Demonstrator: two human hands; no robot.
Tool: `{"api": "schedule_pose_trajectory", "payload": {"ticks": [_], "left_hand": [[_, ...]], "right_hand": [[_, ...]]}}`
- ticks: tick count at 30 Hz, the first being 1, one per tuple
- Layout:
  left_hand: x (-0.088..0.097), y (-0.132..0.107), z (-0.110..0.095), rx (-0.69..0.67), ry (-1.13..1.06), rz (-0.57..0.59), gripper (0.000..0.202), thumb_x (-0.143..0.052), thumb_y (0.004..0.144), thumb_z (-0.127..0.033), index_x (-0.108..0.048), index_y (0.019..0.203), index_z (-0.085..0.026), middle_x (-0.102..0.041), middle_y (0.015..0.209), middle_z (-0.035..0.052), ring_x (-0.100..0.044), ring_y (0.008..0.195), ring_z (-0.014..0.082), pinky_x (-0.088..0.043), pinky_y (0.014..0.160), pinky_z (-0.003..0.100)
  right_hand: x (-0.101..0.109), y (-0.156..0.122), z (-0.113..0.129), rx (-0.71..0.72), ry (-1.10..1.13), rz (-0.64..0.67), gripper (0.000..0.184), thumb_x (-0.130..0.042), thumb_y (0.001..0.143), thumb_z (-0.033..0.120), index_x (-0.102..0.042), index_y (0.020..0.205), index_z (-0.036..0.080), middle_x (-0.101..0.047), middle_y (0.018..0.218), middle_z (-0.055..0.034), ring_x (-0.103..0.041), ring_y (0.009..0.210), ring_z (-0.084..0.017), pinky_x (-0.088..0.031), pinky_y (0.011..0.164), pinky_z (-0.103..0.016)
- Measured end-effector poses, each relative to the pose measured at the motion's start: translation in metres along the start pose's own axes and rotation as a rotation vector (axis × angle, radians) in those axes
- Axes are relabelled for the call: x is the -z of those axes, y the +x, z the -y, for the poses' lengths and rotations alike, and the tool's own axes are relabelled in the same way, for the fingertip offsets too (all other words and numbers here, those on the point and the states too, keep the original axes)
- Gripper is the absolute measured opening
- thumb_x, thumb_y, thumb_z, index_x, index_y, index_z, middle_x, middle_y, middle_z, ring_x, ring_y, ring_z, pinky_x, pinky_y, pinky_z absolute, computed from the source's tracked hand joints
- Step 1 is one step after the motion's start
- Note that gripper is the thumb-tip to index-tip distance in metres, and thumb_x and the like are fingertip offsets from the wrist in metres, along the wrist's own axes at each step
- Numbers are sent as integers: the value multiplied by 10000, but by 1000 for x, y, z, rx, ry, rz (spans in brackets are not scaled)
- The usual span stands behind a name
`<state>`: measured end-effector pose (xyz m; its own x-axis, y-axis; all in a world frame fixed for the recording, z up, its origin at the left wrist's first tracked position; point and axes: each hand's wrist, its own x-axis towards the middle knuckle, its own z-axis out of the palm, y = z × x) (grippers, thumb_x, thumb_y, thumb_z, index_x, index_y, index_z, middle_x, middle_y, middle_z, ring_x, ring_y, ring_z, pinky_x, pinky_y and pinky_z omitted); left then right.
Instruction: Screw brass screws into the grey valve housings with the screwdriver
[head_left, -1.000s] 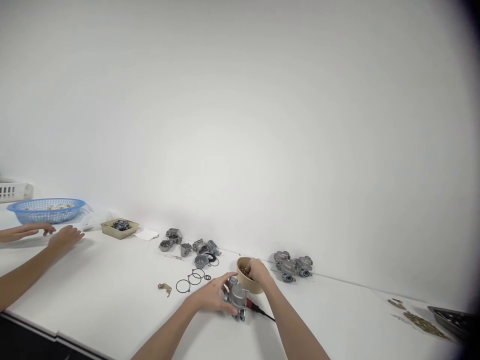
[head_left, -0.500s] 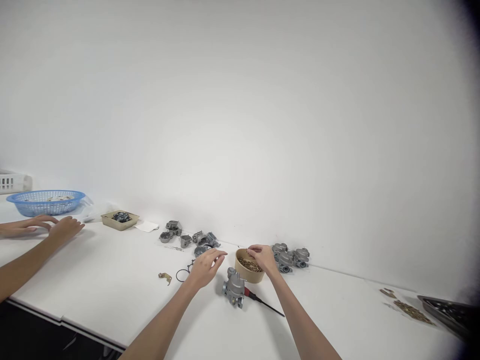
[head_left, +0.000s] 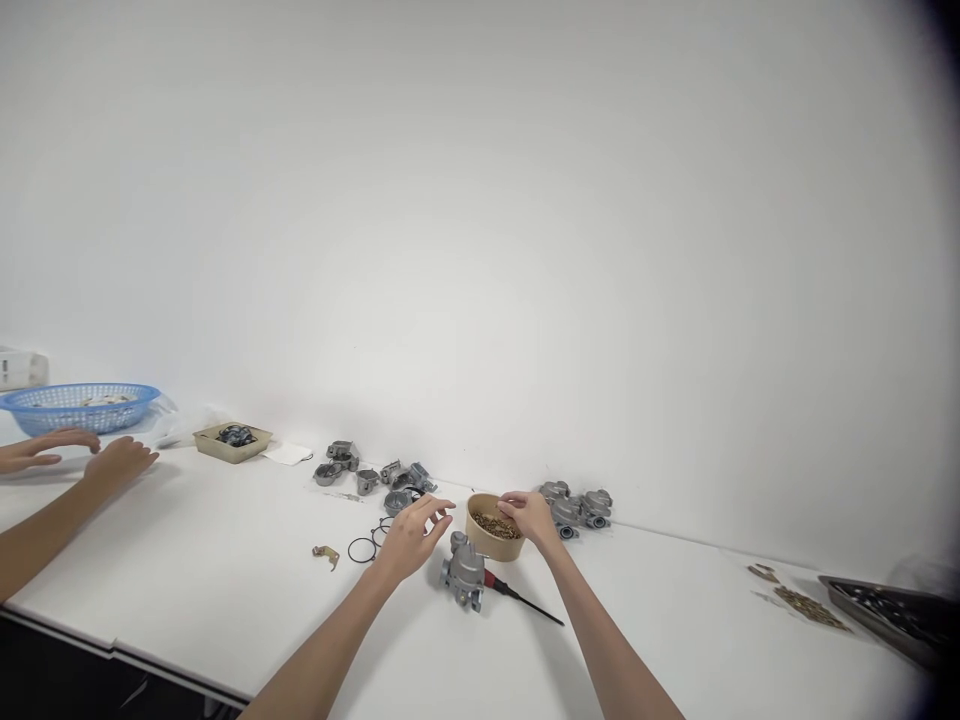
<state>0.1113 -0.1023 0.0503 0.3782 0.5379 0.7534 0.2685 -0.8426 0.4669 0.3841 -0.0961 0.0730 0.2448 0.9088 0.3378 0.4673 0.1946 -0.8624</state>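
My right hand (head_left: 529, 514) is at the rim of a round brown paper bowl (head_left: 495, 546), which holds many small brass-coloured screws (head_left: 491, 524). Its thumb and fingertips are pinched together; whatever lies between them is too small to make out. Left of the bowl, my left hand (head_left: 411, 537) hovers with its fingers apart and nothing in them. A grey metal carburetor (head_left: 465, 572) rests on the table between my forearms, apart from both hands. Behind it lies a screwdriver (head_left: 491, 580) with a red and black handle, partly hidden by the carburetor.
Several grey metal bowl-shaped parts (head_left: 367, 481) and more carburetors (head_left: 596, 506) stand along the wall. Black rubber rings (head_left: 361, 550) and a brass-coloured bracket (head_left: 326, 554) lie left. A co-worker's hands (head_left: 120, 463) are near a blue basket (head_left: 82, 410). A dark tray (head_left: 885, 615) is far right.
The whole view has shifted slightly, so most things sit a little further left. My right fingertips have drawn closer together at the bowl; my left hand stays nearly in place.
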Motion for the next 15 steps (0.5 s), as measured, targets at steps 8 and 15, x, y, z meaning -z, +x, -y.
{"api": "schedule_pose_trajectory", "payload": {"ticks": [8,15], "left_hand": [[-3,2,0,40,-161,-21,234,-590,934,-332,-690,1131,-255,-722,987,35,-679,802,145,-549,623,218],[-8,-2,-18,11,-363,-11,110,-707,851,-264,-785,917,-224,-788,875,30,-724,769,163,-584,649,231]], "right_hand": [[-14,-31,24,78,217,116,388,-739,735,511,-730,899,159,-729,764,-79,-684,737,-231,-553,713,-326],[-37,-80,47,188,377,364,317,-769,776,458,-709,850,156,-677,720,-41,-606,633,-154,-507,626,-279]]}}
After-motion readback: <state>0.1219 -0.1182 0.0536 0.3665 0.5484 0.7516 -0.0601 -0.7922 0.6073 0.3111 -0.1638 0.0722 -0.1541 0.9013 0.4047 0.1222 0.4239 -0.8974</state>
